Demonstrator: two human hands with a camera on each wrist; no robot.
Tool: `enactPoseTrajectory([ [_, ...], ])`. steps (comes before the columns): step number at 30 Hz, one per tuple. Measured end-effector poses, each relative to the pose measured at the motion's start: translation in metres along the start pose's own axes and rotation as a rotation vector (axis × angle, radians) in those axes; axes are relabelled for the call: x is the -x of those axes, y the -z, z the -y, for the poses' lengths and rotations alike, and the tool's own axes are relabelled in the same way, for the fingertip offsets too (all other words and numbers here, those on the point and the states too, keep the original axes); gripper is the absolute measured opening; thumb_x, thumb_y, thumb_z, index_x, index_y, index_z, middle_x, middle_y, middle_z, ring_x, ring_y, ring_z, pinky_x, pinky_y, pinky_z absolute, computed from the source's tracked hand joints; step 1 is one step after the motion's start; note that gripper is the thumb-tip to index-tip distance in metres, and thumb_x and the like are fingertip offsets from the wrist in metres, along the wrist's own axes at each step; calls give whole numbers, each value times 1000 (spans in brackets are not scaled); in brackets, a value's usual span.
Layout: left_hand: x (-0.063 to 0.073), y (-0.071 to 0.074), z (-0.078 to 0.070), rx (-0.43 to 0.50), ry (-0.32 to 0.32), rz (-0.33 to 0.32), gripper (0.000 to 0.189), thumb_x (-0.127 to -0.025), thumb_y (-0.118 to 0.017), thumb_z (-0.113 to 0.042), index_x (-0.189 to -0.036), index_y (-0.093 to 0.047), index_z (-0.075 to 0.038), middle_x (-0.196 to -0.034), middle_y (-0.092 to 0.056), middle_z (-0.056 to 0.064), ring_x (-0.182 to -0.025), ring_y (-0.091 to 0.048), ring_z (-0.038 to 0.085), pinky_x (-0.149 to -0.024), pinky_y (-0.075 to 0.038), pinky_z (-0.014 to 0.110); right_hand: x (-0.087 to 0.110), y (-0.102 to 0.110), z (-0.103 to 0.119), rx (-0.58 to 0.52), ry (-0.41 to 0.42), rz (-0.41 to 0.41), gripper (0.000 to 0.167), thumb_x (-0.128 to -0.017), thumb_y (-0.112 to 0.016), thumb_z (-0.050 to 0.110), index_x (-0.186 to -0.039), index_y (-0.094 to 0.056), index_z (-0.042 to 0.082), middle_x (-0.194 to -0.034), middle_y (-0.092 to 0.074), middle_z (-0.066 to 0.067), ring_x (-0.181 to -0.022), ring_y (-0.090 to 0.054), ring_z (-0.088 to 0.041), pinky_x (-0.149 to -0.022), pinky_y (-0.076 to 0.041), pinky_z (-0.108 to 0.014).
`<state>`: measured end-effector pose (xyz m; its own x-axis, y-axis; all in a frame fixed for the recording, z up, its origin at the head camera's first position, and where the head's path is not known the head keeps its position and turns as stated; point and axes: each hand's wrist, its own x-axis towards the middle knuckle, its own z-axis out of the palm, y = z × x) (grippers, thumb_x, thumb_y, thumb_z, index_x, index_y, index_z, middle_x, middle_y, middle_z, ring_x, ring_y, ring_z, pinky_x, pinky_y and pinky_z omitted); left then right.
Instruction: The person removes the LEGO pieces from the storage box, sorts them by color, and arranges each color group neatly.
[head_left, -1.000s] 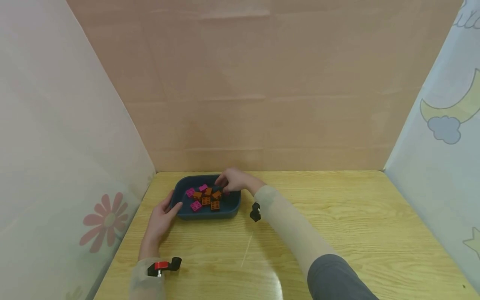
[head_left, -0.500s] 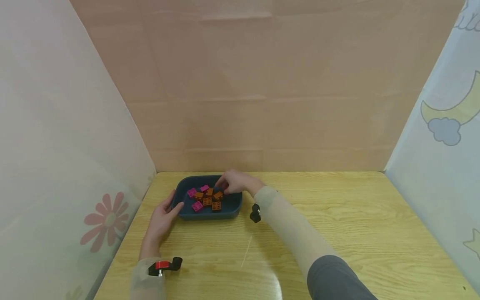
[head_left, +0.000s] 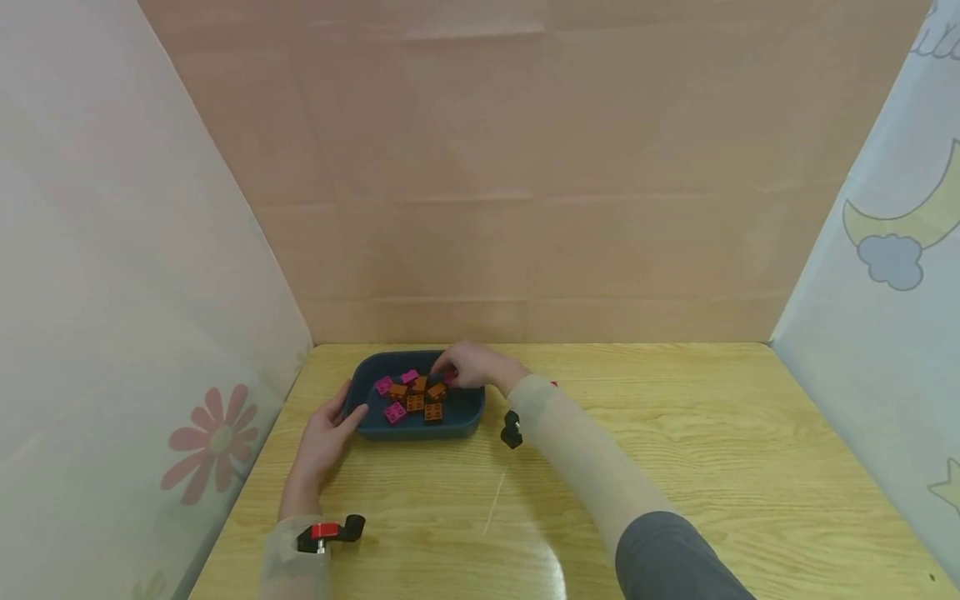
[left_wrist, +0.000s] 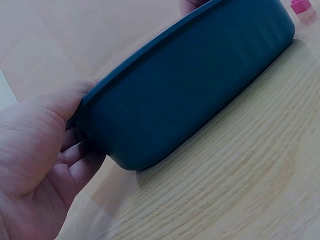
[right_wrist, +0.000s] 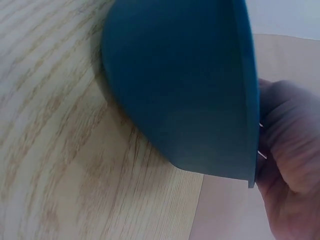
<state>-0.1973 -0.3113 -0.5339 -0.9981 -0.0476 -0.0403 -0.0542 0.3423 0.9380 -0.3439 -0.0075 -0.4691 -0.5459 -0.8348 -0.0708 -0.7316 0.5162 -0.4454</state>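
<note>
A dark blue plastic tub (head_left: 420,432) stands on the left part of the table, with several pink and orange toy building bricks (head_left: 415,402) lying loose in it. My left hand (head_left: 322,437) grips the tub's left end, thumb over the rim and fingers outside the wall, as the left wrist view also shows. Over the far right corner, my right hand (head_left: 474,365) reaches down into the tub, fingers curled. A pink brick (head_left: 449,379) shows at its fingertips, partly covered by them. In the right wrist view the tub wall (right_wrist: 185,90) hides these fingertips.
Another pink brick (left_wrist: 300,6) sits on the wooden table (head_left: 712,467) to the right of the tub, mostly behind the right sleeve in the head view. A tan paper backdrop (head_left: 540,208) rises along the table's far edge. Printed white panels (head_left: 150,292) flank both sides.
The right hand stays at the tub's far right corner; the pink brick at its fingertips has come back into view. A bit of pink now peeks out past the right sleeve. The left hand holds still.
</note>
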Motion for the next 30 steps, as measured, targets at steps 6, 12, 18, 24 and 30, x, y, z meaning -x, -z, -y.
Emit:
enactPoseTrajectory([
  [6,-1,0,1,2,8,0,76,-110,-64,-32,-171,-23,-12,-176,-22,11,-159,-27,33,-125,-28,45,-2,-3,0,49,-39,9,40,-98,-69,-5,-133,-78,13,-103,-74,-4,-77,-52,-11,-68,-45,-23],
  [12,2,-1,0,-7,-9,-13,75,-110,-65,-33,-171,-27,-14,-175,-26,10,-157,-32,32,-124,-30,45,-2,-4,1,85,-37,14,41,-97,-69,-7,-132,-78,12,-105,-76,-5,-78,-52,-12,-70,-45,-24],
  [18,2,-2,2,-15,-11,-11,76,-109,-66,-36,-171,-26,-14,-175,-26,10,-158,-31,33,-124,-30,48,0,-4,2,82,-30,6,42,-96,-70,-7,-132,-77,12,-100,-72,1,-82,-57,-11,-73,-50,-24],
  [24,4,0,-5,6,18,2,78,-109,-66,-35,-172,-24,-14,-176,-22,9,-159,-29,32,-126,-28,46,0,-3,4,57,-26,7,45,-96,-71,-5,-136,-76,15,-106,-74,5,-89,-63,-10,-80,-54,-24],
  [30,2,0,-2,-6,8,-3,77,-109,-65,-35,-172,-24,-16,-176,-23,7,-159,-29,32,-126,-28,47,1,1,6,43,-7,-8,44,-96,-72,-3,-137,-74,14,-112,-75,2,-92,-64,-11,-83,-55,-25],
])
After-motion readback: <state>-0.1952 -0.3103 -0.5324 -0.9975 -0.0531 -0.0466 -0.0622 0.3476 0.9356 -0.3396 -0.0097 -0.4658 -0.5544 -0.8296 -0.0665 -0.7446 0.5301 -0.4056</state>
